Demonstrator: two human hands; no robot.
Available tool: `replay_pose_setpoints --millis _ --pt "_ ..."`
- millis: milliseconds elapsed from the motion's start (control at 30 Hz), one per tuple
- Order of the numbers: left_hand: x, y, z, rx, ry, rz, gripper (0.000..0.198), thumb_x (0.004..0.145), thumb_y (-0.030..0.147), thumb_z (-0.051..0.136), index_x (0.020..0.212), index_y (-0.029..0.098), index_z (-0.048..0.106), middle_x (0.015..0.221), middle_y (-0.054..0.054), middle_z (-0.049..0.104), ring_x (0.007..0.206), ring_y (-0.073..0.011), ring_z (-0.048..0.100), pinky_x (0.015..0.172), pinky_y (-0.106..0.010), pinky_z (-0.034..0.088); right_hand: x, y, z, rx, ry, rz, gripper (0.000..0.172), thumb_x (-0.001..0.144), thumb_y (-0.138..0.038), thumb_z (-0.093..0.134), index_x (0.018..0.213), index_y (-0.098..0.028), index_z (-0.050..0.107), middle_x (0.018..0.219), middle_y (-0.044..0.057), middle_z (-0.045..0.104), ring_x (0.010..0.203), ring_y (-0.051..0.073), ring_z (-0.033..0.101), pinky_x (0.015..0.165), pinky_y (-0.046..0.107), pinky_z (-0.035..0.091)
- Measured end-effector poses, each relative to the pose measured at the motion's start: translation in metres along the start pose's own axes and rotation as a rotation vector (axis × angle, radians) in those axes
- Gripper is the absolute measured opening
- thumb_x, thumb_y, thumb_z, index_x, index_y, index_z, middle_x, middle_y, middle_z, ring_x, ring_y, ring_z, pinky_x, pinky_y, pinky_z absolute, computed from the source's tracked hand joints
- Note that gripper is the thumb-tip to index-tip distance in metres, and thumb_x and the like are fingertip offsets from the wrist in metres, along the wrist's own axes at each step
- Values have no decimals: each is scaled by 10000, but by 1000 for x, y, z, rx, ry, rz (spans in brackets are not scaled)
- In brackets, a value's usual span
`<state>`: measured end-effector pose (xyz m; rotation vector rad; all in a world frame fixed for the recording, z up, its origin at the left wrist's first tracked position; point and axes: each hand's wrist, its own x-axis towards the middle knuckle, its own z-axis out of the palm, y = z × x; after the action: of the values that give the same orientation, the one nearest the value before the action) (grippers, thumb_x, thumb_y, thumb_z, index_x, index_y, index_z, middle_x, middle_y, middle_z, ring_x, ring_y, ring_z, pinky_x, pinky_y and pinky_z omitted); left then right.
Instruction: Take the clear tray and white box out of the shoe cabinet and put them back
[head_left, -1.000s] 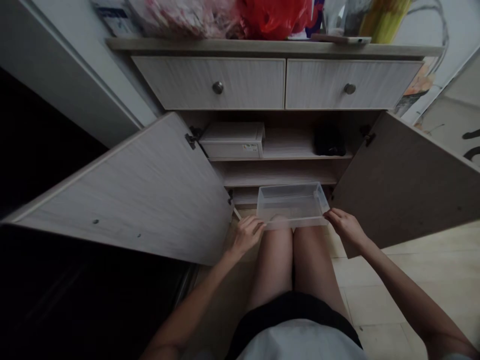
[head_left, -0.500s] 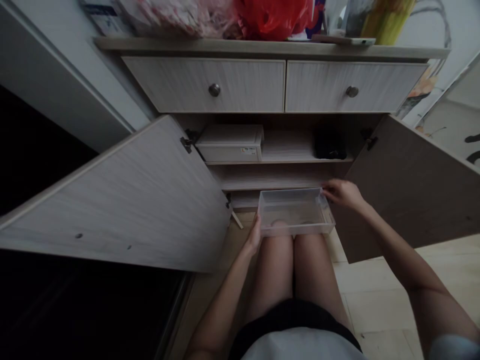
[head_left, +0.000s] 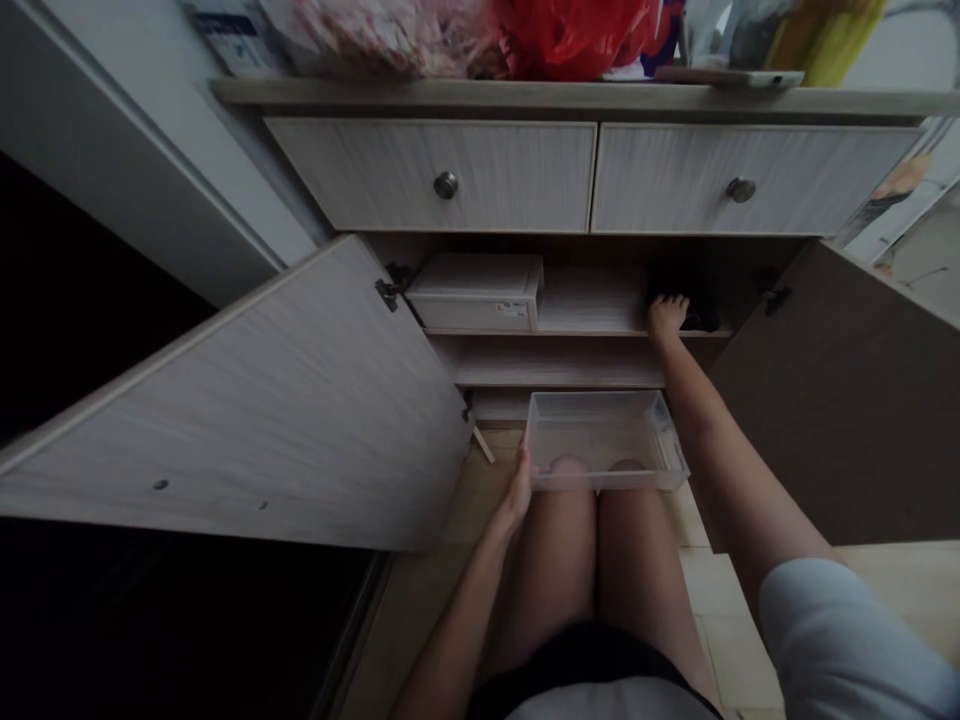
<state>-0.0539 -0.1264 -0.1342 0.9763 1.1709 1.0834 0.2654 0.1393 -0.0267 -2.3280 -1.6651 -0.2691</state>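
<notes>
A clear plastic box (head_left: pixel 600 405), open at the top, rests on my thighs. My left hand (head_left: pixel 521 485) grips its left wall, thumb and fingers around the edge. My right hand (head_left: pixel 667 316) reaches into the cabinet, at the right end of the upper shelf, its fingers bent against a dark black item (head_left: pixel 701 310). The black item's kind cannot be made out in the shadow. On the same shelf, to the left, sits a white storage box (head_left: pixel 472 290) with a small label on its front.
Two cabinet doors stand swung open, the left door (head_left: pixel 262 420) and the right door (head_left: pixel 832 400), flanking my legs. Above are two drawers with round knobs (head_left: pixel 445 185). The cabinet top holds a red plastic bag (head_left: pixel 574 40), a flat phone-like object (head_left: pixel 731 77) and other bags.
My right hand has left the clear box's right corner and moved up and forward to the black item on the shelf. My left hand still holds the box.
</notes>
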Motion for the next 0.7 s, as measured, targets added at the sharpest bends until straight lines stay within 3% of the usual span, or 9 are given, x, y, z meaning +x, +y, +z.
replay_pose_setpoints --millis 133,267,433,567,700 --pt "0 -1 0 -38 13 -28 822 829 800 380 1513 344 353 1542 -39 428 1311 -302 519 1018 -476 504 -10 3 2 35 77 -38 434 879 -99 314 1133 -2 652 1133 310 604 1085 353 522 910 502 333" --pt "0 -1 1 -46 16 -46 824 822 803 392 1504 341 375 1530 -36 446 1302 -309 527 1021 -469 505 -28 9 -13 74 53 -56 448 814 -132 491 1233 -26 607 1190 289 583 1099 366 537 896 472 394" --pt "-2 1 1 -48 20 -25 883 797 817 428 1501 285 392 1524 -65 453 1303 -322 525 980 -453 533 -47 31 -38 425 63 -91 511 790 -166 550 1287 -52 595 1151 236 636 1077 325 584 934 454 442" --pt "-3 1 2 -64 23 -18 841 813 790 451 1490 292 411 1536 -50 437 1332 -321 496 961 -434 545 -85 64 -65 889 -116 -163 458 806 -311 618 1225 -129 650 1065 138 697 946 253 646 844 393 524" --pt "-1 0 3 -64 -9 15 894 794 816 436 1515 293 361 1594 -43 330 1411 -325 395 1030 -456 498 -142 91 -90 1039 -402 -363 496 755 -438 719 1186 -196 686 1071 78 713 932 230 664 853 381 544"
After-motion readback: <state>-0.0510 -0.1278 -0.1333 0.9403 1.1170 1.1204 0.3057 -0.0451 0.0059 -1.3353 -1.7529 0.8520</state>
